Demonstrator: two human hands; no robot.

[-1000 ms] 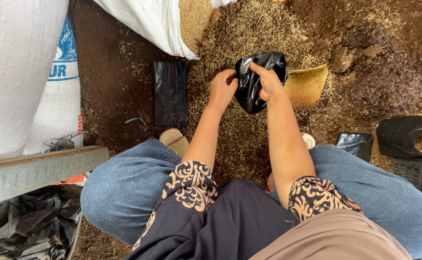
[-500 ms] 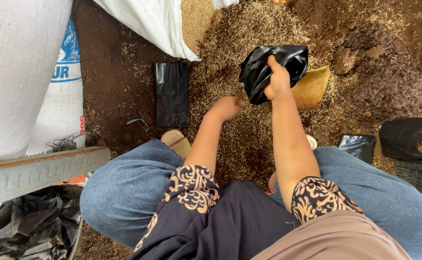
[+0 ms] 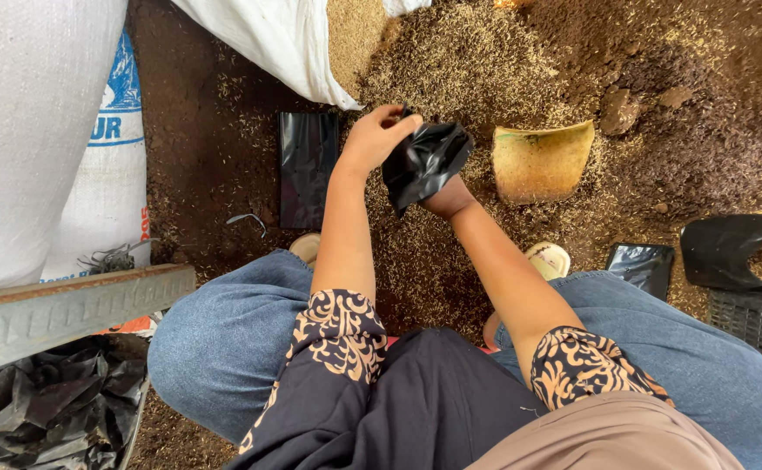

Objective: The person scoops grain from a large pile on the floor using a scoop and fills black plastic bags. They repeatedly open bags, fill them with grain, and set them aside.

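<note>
**Inspector:** Report the hands.

**Operator:** From the head view I see my left hand [image 3: 376, 135] closed in a pinch on the upper edge of a small black plastic bag [image 3: 424, 161], thumb and fingers gripping the rim. My right hand [image 3: 447, 197] is largely hidden behind and under the same bag; only the wrist and the heel of the hand show, so I cannot tell how far its fingers are curled, though it touches the bag from below.

**Inspector:** Location of the bag?

**Operator:** Held in the air above the husk-strewn ground [image 3: 450, 261], ahead of my knees. It hangs crumpled, between the two hands.

**Inspector:** Surroundings?

**Operator:** A yellow scoop [image 3: 542, 161] lies on the husks just right of the bag. A flat black bag [image 3: 308, 170] lies on the soil to the left. A white sack [image 3: 268, 39] with husk spilling from its mouth sits beyond. A dark crate [image 3: 755, 318] stands at far right.
</note>
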